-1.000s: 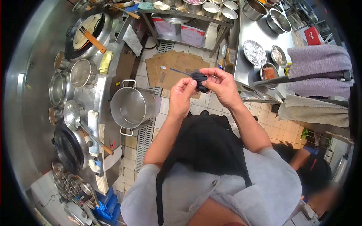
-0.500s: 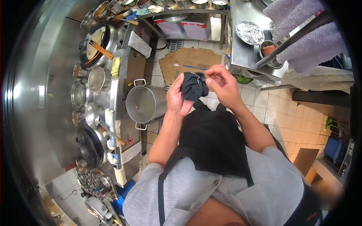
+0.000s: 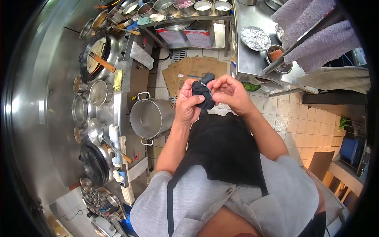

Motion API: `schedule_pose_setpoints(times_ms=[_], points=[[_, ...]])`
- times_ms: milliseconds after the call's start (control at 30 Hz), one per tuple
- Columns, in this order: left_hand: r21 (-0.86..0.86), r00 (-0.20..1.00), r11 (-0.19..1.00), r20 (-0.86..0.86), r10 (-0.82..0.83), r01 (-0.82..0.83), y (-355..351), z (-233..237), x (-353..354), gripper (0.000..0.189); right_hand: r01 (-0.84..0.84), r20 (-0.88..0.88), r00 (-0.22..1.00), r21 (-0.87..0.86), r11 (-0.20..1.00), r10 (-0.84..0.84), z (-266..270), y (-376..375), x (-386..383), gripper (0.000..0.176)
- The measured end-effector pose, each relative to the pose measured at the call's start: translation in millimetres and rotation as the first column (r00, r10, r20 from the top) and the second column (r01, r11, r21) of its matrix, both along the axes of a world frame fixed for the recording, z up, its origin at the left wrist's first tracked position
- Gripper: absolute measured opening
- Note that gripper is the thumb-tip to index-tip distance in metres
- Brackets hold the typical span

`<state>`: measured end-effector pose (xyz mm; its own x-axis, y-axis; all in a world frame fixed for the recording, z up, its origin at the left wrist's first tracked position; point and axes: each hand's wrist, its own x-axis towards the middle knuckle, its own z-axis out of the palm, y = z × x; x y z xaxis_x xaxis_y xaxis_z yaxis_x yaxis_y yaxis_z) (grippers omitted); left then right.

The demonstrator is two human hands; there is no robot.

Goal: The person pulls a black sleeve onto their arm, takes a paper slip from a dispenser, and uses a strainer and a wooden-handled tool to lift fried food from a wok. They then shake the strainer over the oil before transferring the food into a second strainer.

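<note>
Fingers of our left hand (image 3: 187, 103) clasp a black bundle (image 3: 203, 91); our right hand (image 3: 231, 96) curls at its edge, pinch unclear. Apparently we adjust it; the next move needs steady left hold.

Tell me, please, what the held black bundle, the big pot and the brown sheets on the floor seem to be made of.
Black bundle: probably soft, matte fabric, since it creases and folds.
Big pot: bare metal, perhaps steel or aluminium, with a dull grey sheen.
Brown sheets: likely cardboard; flat, matte and tan.
</note>
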<state>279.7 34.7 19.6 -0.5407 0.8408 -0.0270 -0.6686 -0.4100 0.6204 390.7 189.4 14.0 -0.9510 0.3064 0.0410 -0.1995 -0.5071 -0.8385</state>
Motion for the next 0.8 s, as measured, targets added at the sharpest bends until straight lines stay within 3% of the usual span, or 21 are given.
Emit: schedule_pose_setpoints(times_ms=[67, 167, 300, 400, 467, 500, 600, 700, 800], points=[[0.024, 1.000, 1.000, 0.001, 0.012, -0.012, 0, -1, -5, 0.035, -0.053, 0.048, 0.997, -0.194, 0.980, 0.064, 18, 5, 1, 0.029], [0.109, 0.999, 0.994, 0.043, -0.021, 0.016, 1, 5, -13, 0.033, -0.080, 0.091, 0.994, 0.249, 0.965, 0.059, 15, 2, -4, 0.026], [0.165, 0.991, 0.978, -0.049, -0.121, 0.128, -1, 7, -23, 0.030, -0.098, 0.142, 0.987, 0.174, 0.980, 0.073, 24, -5, -14, 0.019], [0.149, 0.990, 0.981, 0.053, -0.129, 0.120, -2, 24, -21, 0.025, -0.007, 0.069, 0.998, 0.139, 0.990, -0.003, 21, -11, -18, 0.019], [0.108, 0.996, 0.993, 0.066, -0.055, 0.048, -4, 9, -26, 0.022, 0.141, -0.014, 0.990, 0.219, 0.965, -0.142, 22, -16, -20, 0.021], [0.087, 0.997, 0.996, 0.072, -0.017, 0.010, -5, 5, -28, 0.021, 0.215, -0.059, 0.977, 0.254, 0.943, -0.207, 25, -18, -22, 0.021], [0.031, 0.999, 0.999, -0.013, -0.038, 0.039, -7, 5, -30, 0.017, 0.205, -0.079, 0.978, 0.559, 0.804, -0.194, 44, -11, -18, 0.018], [-0.077, 0.999, 0.997, -0.053, 0.006, -0.010, -9, -2, -32, 0.015, 0.135, -0.046, 0.989, 0.696, 0.705, -0.144, 46, -9, -19, 0.019], [-0.102, 0.998, 0.993, -0.043, 0.049, -0.053, -6, 10, -31, 0.015, 0.258, -0.159, 0.963, 0.764, 0.591, -0.216, 45, -7, -21, 0.009]])
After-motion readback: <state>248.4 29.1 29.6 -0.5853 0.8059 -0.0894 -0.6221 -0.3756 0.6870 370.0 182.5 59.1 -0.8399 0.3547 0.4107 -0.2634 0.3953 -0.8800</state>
